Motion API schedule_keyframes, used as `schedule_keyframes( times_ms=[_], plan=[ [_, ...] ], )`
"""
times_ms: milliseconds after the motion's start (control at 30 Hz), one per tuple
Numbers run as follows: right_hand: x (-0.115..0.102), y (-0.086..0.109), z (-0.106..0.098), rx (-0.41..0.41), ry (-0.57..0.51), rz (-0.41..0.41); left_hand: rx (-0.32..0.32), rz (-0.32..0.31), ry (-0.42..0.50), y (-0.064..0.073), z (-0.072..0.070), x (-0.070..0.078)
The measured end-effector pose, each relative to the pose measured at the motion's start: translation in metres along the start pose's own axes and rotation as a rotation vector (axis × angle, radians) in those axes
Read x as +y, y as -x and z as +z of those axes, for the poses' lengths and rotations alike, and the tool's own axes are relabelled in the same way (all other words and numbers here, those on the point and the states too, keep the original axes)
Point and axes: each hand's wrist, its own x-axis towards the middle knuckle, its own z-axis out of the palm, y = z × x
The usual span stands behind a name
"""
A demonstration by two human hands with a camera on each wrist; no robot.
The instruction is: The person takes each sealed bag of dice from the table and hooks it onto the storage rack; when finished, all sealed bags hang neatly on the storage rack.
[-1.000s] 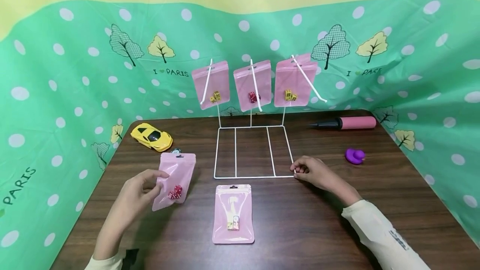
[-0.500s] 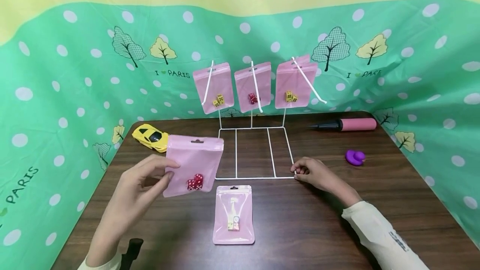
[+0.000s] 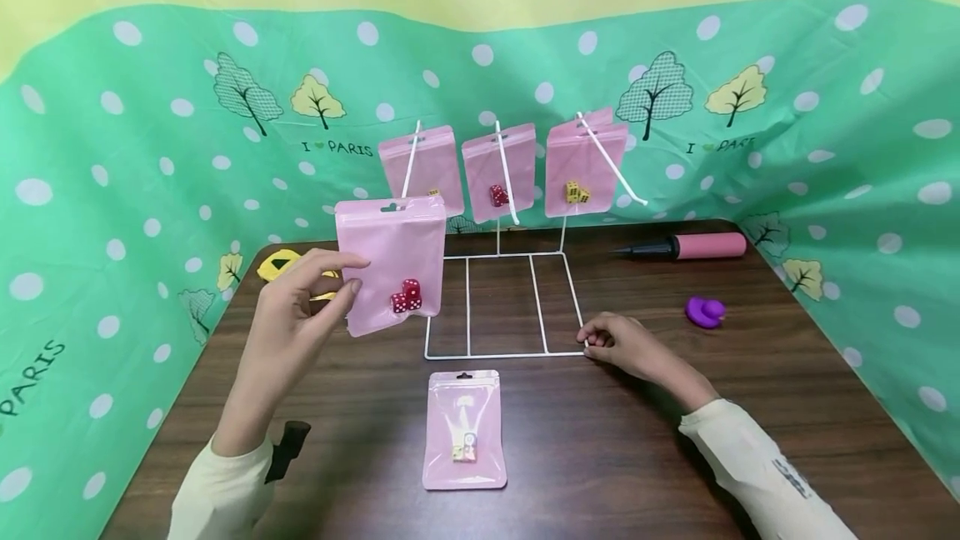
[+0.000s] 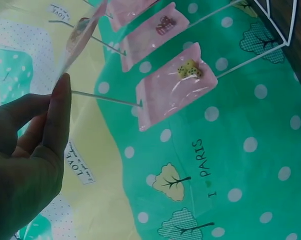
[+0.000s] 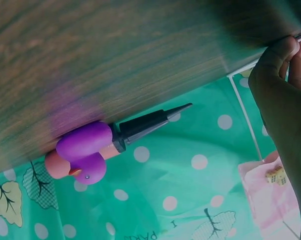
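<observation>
My left hand [image 3: 300,307] pinches the left edge of a pink zip pouch [image 3: 390,248] with red dice in it, held up off the table in front of the left hook. In the left wrist view the pouch [image 4: 80,37] shows nearly edge-on between thumb and fingers. My right hand [image 3: 626,346] pinches the front right corner of the white wire rack [image 3: 506,354]. On the rack's hooks hang a left pouch [image 3: 423,161] with yellow dice, a middle pouch [image 3: 487,161] with red dice, and right pouches [image 3: 581,161], yellow dice showing in the front one.
Another pink pouch [image 3: 465,415] lies flat in front of the rack. A yellow toy car [image 3: 277,263] sits at the back left, partly behind my left hand. To the right are a pink and black hand pump [image 3: 705,246] and a purple rubber duck [image 3: 705,312].
My left hand has raised the pouch with red dice from low over the table, rightward and up towards the left hook. The right hand has stayed on the rack's corner.
</observation>
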Motion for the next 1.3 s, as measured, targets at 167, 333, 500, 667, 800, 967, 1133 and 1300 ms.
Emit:
schedule_keyframes(
  times_ms=[167,333,500,667,800,967,1133,1300],
  plan=[
    [-0.001,-0.001,-0.002,0.009,0.003,-0.007,-0.012,-0.039,0.011,-0.006,0.003,-0.009],
    [-0.001,0.000,-0.004,0.012,0.003,-0.005,0.016,0.023,-0.068,-0.017,0.012,-0.026],
    [-0.001,0.001,-0.002,-0.004,0.007,0.004,0.082,0.069,-0.150,-0.039,0.024,-0.052],
    [-0.001,0.002,0.001,0.007,0.011,0.002,0.103,0.015,-0.120,-0.065,0.035,-0.071],
    [-0.002,0.002,0.003,0.004,0.008,-0.004,0.109,-0.033,-0.131,-0.083,0.041,-0.084],
    [-0.003,0.002,0.002,0.006,0.010,-0.008,0.098,-0.083,-0.120,-0.099,0.043,-0.096],
    [-0.003,0.001,0.001,0.007,0.006,-0.007,0.091,-0.105,-0.125,-0.108,0.043,-0.102],
    [-0.003,0.001,-0.002,0.012,0.002,-0.008,0.070,-0.127,-0.162,-0.104,0.042,-0.107]
  ],
)
